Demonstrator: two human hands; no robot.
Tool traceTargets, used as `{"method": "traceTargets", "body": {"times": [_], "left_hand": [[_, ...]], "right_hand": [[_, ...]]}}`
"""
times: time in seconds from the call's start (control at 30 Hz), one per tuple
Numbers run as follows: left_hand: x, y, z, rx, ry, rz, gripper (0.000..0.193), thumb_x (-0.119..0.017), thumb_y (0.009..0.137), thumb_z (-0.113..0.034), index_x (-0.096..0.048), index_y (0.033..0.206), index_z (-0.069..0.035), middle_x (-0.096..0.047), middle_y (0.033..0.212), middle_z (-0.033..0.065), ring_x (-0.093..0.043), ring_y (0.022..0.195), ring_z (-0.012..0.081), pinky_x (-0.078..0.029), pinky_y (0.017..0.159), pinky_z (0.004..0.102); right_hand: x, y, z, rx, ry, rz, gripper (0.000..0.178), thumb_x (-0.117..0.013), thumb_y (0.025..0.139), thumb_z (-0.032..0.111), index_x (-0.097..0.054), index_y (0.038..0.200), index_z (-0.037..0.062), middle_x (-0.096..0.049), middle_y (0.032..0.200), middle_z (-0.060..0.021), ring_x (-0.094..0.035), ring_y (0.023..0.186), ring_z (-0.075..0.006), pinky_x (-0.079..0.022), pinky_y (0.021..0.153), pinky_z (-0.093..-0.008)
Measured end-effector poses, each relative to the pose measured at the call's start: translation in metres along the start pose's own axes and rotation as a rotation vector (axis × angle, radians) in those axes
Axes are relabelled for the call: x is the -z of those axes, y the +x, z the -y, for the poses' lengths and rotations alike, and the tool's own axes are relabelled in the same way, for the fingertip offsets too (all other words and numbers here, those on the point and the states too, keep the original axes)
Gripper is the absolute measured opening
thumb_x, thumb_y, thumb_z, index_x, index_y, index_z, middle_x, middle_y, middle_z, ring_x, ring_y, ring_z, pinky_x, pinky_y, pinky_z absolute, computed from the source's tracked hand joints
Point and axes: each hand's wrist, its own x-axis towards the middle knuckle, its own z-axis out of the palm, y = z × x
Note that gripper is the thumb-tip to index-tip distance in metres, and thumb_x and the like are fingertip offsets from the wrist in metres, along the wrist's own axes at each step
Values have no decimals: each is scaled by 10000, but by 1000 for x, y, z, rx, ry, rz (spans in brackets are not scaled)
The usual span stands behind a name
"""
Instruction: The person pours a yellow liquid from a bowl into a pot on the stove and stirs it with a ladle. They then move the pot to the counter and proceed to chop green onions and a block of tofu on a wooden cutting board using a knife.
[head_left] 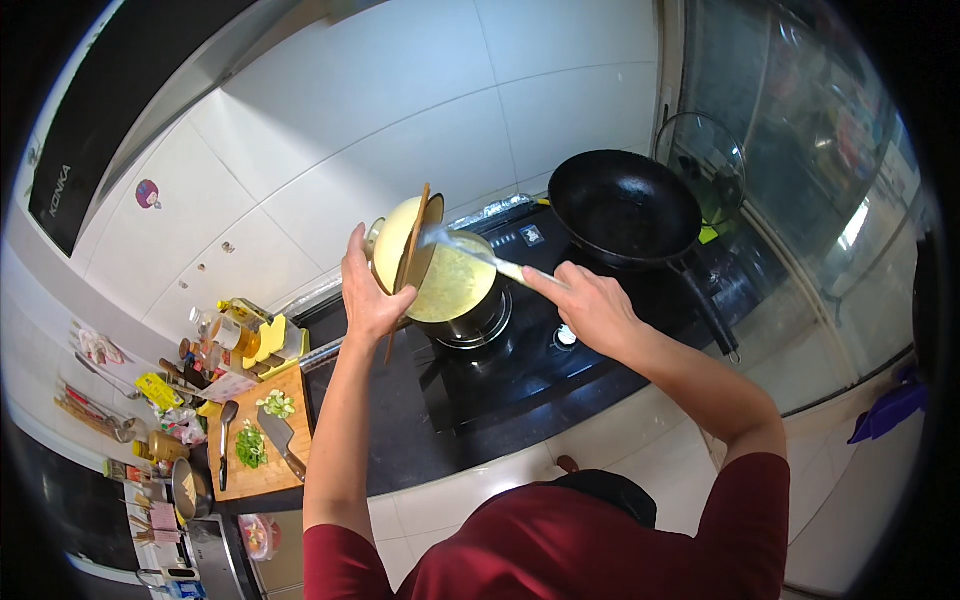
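Observation:
My left hand (pixel 370 295) grips a cream-coloured bowl (pixel 398 232), tipped on its side over the pot, its opening facing right. Wooden chopsticks (pixel 412 240) lie across the bowl under my left thumb. In my right hand (pixel 590 305) is a spatula (pixel 510 270) with a pale handle, its fingers closed round it. The spatula's whitish, blurred blade reaches to the bowl's mouth. Below stands a pot (pixel 470 328) on the burner, with pale yellow liquid (pixel 455 282) inside. What is left inside the bowl is hard to make out.
On the black stove (pixel 480 390), a black wok (pixel 625 210) sits right of the pot, its handle toward me. A glass lid (pixel 705 160) leans behind it. At left, a cutting board (pixel 265 480) bears a knife (pixel 283 440), a dark spoon (pixel 226 440) and chopped greens (pixel 250 446); bottles (pixel 235 335) stand beyond.

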Motion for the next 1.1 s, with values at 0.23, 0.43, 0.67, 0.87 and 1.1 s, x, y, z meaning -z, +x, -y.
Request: {"method": "traceTargets", "body": {"times": [0.23, 0.43, 0.67, 0.87, 1.1], "left_hand": [[2, 2, 4, -13, 63, -54, 1012, -735, 575, -168, -267, 1462, -31, -479, 1219, 243, -475, 1136, 396, -405, 1001, 460], [-4, 0, 4, -46, 4, -28, 1010, -738, 569, -162, -275, 1454, -16, -482, 1211, 240, -477, 1131, 395, -412, 993, 461], [2, 4, 9, -18, 17, -157, 1006, -744, 575, -153, -277, 1456, -17, -474, 1239, 238, -475, 1145, 387, -404, 1008, 457], [5, 9, -9, 3, -187, -225, 969, -690, 595, -125, -260, 1451, 27, -502, 1208, 232, -562, 1064, 343, -468, 928, 417], [-15, 13, -7, 136, -315, -373, 950, -689, 645, -119, -227, 1460, 33, -500, 1249, 235, -571, 1073, 309, -467, 928, 398]], "right_hand": [[4, -22, 3, 9, 37, 172, 589, -629, 798, 10, -527, 1348, 195, -513, 857, -82, -615, 774, -239, -514, 582, -356], [-6, -8, 3, -16, 54, 45, 595, -625, 809, 20, -502, 1366, 189, -513, 858, -83, -611, 762, -233, -508, 578, -352], [-6, -29, -4, -72, 83, 218, 587, -630, 811, 25, -507, 1363, 181, -548, 900, -106, -636, 814, -267, -533, 623, -380], [-7, -10, -2, -339, 271, 228, 615, -600, 777, -32, -532, 1363, 141, -583, 941, -151, -618, 829, -357, -515, 701, -447], [1, -11, 5, -286, 308, 281, 575, -611, 788, 4, -557, 1336, 168, -607, 950, -145, -647, 825, -360, -537, 717, -449]]}}
